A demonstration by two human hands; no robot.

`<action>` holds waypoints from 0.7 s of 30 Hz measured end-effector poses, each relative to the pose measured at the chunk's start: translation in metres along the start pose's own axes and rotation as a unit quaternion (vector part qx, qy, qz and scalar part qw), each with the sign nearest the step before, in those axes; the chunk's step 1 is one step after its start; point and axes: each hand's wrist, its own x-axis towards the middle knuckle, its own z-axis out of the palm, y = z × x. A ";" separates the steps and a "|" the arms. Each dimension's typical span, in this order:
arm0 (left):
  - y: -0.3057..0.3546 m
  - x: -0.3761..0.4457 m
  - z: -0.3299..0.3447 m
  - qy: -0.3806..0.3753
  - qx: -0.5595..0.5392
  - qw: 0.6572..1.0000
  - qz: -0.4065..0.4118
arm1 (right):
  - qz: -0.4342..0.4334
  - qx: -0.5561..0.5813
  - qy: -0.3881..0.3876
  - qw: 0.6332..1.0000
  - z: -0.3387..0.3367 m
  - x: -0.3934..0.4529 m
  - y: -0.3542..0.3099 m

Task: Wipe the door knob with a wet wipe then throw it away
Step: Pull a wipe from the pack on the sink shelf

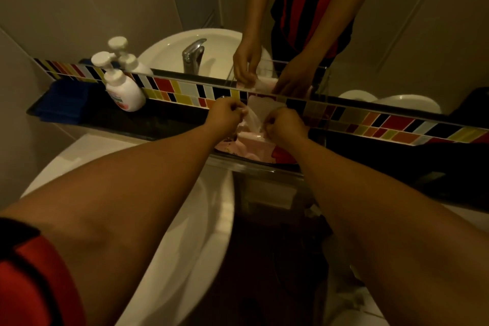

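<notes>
A pink wet-wipe pack [252, 144] lies on the dark shelf under the mirror. A thin white wet wipe [254, 120] rises out of its top. My left hand [227, 115] pinches the wipe's left side and my right hand [284, 124] pinches its right side, both just above the pack. The pack's flap [264, 106] stands up behind the wipe. No door knob is in view.
A white pump bottle [123, 87] and a folded blue cloth [64, 102] sit on the dark shelf [164, 120] at left. A white basin [185, 233] lies below my left forearm. A strip of coloured tiles [370, 122] runs under the mirror [132, 8], which reflects the tap and my arms.
</notes>
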 end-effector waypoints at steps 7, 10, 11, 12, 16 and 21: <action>0.026 -0.009 -0.019 0.000 -0.094 0.995 -0.037 | 0.005 0.202 -0.034 0.979 -0.015 -0.004 -0.019; 0.033 -0.013 -0.024 -0.004 -0.098 0.995 -0.032 | 0.032 0.319 -0.067 0.945 -0.022 -0.009 -0.031; 0.036 -0.014 -0.026 -0.002 -0.099 0.995 -0.029 | 0.032 0.329 -0.077 0.940 -0.024 -0.010 -0.035; 0.039 -0.016 -0.028 0.002 -0.101 0.995 -0.027 | 0.022 0.327 -0.079 0.941 -0.026 -0.012 -0.038; 0.049 -0.018 -0.037 0.014 -0.118 0.993 -0.023 | -0.036 0.249 -0.043 0.967 -0.029 -0.012 -0.042; 0.056 -0.018 -0.051 0.018 -0.137 0.990 -0.014 | -0.061 0.244 -0.040 0.967 -0.036 -0.008 -0.044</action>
